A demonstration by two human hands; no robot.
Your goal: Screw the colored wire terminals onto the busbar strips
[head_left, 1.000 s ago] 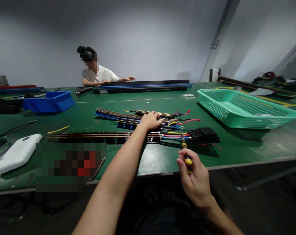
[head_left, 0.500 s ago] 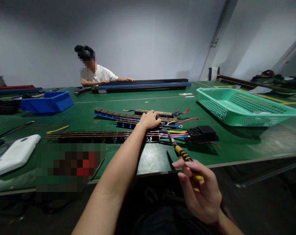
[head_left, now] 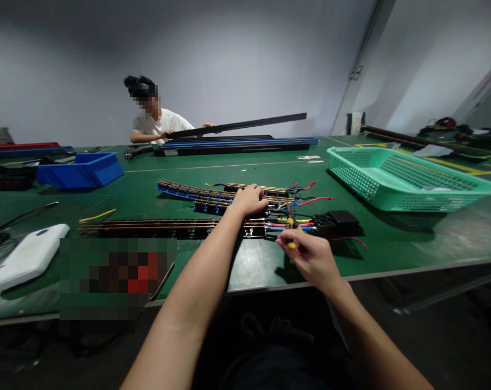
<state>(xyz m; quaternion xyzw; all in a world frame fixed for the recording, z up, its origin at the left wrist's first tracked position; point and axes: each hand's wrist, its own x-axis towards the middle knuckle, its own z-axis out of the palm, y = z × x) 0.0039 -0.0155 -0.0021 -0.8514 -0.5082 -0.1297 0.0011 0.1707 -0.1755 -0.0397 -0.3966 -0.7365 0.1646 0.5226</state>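
Since the earlier frame, the right hand (head_left: 312,253) has swung forward over the table (head_left: 249,265), bringing the pliers (head_left: 290,221) across the wires (head_left: 274,224) of the black strip (head_left: 148,223). Across the table, a co-worker's rail (head_left: 265,122) now tilts up at its right end.

The right fingers are wrapped around the pliers' handles; the tips point towards the blue strip's (head_left: 208,208) wire ends, though contact cannot be made out. The left hand (head_left: 249,200) rests over the blue strip, fingers bent down; whether they clamp it, I cannot tell.

The pliers look stiff and fairly light, best held well back on the handles. The strips seem slender and apt to flex: hold their bodies, since the soft wires could strain at the joints.
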